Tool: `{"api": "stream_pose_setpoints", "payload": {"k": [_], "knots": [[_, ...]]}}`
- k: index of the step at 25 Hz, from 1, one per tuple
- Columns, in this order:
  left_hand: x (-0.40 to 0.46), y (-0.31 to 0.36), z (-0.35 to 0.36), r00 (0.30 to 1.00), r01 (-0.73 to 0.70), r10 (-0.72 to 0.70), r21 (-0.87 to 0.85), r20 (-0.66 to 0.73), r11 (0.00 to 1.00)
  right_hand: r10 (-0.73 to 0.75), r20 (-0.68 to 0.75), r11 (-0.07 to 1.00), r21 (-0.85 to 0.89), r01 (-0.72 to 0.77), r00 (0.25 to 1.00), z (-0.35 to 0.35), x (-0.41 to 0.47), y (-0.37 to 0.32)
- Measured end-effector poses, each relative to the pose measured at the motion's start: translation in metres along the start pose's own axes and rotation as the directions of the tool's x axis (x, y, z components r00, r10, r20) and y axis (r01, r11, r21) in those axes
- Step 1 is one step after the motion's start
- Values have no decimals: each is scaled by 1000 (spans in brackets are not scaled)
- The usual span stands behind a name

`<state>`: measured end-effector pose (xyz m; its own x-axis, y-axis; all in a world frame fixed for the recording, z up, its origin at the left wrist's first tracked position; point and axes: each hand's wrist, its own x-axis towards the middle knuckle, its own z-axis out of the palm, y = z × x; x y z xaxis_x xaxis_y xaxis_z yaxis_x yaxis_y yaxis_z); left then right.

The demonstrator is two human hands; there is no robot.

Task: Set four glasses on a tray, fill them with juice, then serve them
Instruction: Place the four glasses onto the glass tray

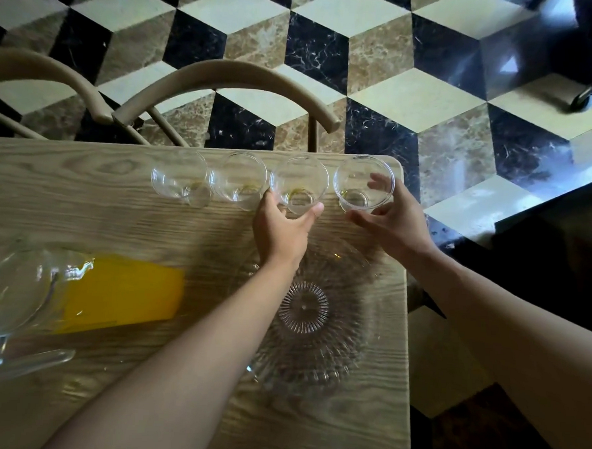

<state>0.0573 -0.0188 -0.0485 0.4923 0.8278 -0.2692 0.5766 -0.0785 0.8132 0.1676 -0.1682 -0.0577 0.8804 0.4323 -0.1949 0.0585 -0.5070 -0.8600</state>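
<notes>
While the left hand (280, 228) is clamped around the third glass (298, 186), the fourth glass (362, 186) is loosely ringed by the right hand's (396, 219) spread fingers; all four are lined along the table's (83, 196) far edge, beyond the empty tray (343, 347), juice pitcher (43, 300) at left.

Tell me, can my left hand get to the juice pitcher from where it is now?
Probably yes, once it lets go: the left hand is wrapped around a glass, and bare table lies between it and the pitcher.

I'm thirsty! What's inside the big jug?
The glass pitcher holds bright orange juice, filling its lower part. Its upper part near the spout looks empty. The frame's left edge cuts off part of the pitcher.
</notes>
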Motion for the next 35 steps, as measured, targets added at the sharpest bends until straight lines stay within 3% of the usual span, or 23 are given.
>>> {"api": "stream_pose_setpoints", "payload": {"k": [4,17,35], "knots": [[4,4,4,999,-38,38,-79,-3,996,-30,-12,999,-19,30,999,2,0,4],[-52,-12,-56,992,-102,107,-64,68,993,-87,-47,996,-36,85,995,1,-69,-22],[-62,-72,-97,970,-147,134,54,202,988,-34,21,998,-46,34,999,28,-121,-1]]}}
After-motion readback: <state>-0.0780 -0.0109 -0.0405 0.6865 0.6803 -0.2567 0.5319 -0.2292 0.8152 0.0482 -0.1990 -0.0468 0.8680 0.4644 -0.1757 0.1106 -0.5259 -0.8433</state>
